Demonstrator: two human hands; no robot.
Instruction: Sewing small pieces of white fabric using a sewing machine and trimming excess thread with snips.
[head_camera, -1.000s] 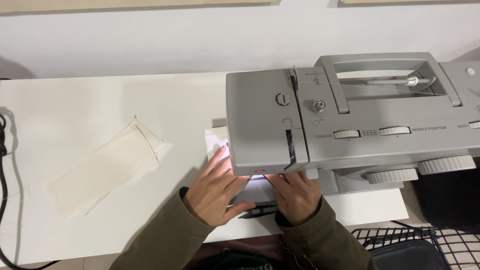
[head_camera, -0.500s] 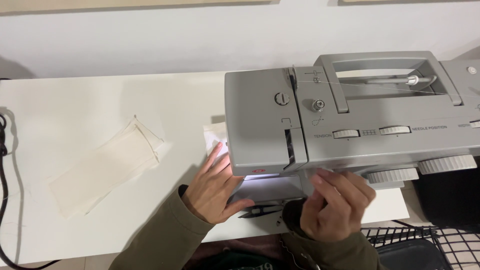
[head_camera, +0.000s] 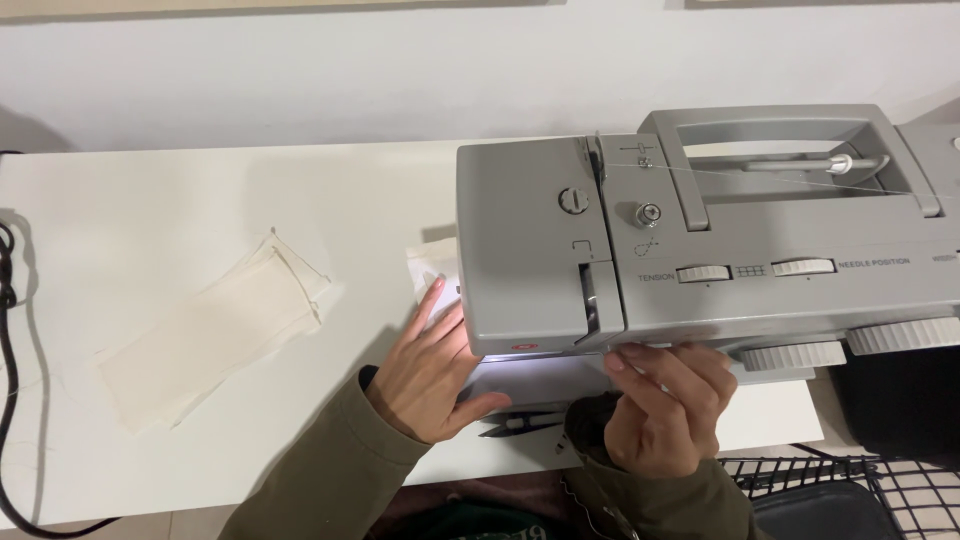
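Your 2 hands sit at the front of the grey sewing machine (head_camera: 700, 240), with cloth under its lit head.

Your left hand (head_camera: 432, 372) lies flat and released, fingers spread on the pale cloth piece (head_camera: 432, 268) that runs beyond your fingertips under the machine. Your right hand (head_camera: 668, 400) is raised and loosely curled just below the machine's front edge; you cannot tell whether it pinches anything. Small black snips (head_camera: 520, 425) lie between your hands on the white surface (head_camera: 150, 220). A stack of folded cream fabric strips (head_camera: 210, 335) waits well to the left of your left hand, untouched. Judging by this, 1 piece is at the needle and the stack remains.
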